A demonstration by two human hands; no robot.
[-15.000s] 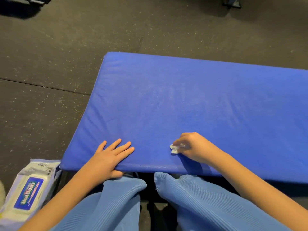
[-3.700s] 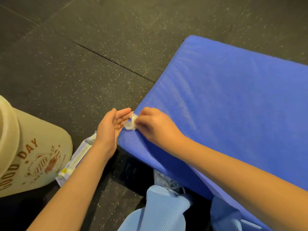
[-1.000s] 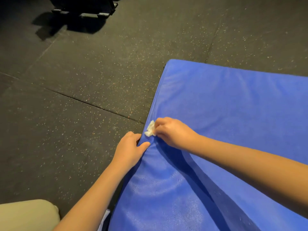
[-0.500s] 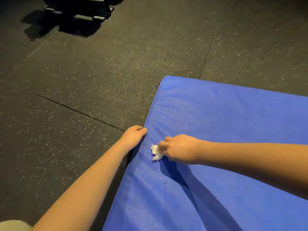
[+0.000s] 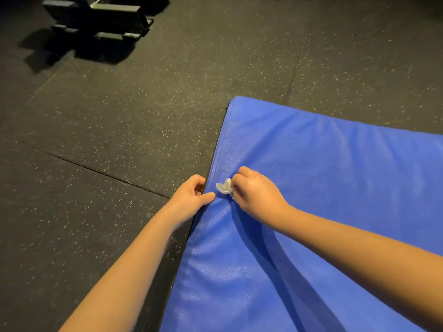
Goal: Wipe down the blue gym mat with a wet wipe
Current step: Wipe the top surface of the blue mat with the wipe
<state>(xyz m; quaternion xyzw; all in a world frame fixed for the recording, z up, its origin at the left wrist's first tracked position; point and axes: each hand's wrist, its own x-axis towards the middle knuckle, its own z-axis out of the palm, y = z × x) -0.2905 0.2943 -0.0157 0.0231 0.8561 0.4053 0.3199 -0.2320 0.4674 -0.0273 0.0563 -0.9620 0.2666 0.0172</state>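
The left hand point(image 5: 191, 196) grips the left edge of the blue mat point(image 5: 335, 188), with the thumb lying on the top face and the fingers curled over the side. The right hand point(image 5: 255, 191) pinches a crumpled wet wipe point(image 5: 224, 187) in curled fingers and presses it onto the mat just inside that edge, close beside the left thumb. The wipe is judged light, limp and damp. Wadded this small it covers only a narrow patch per stroke, so a fingertip pinch suits it, though opening it out would cover more. The mat appears soft and padded: its cover creases around both hands and carries a faint sheen, which suggests a smooth, somewhat slippery skin. It looks bulky rather than heavy, and the seamed edge now held seems the surest place to steady it. The mat lies flat on a dark speckled floor point(image 5: 107, 121), with a black metal frame point(image 5: 96, 17) well apart at the upper left. Half a second ago the wipe sat further in from the edge; it has since come up beside the left thumb, while the left hand keeps its place on the edge. Fifteen seconds ago the left hand lay flat on the near edge, with the wipe worked there.
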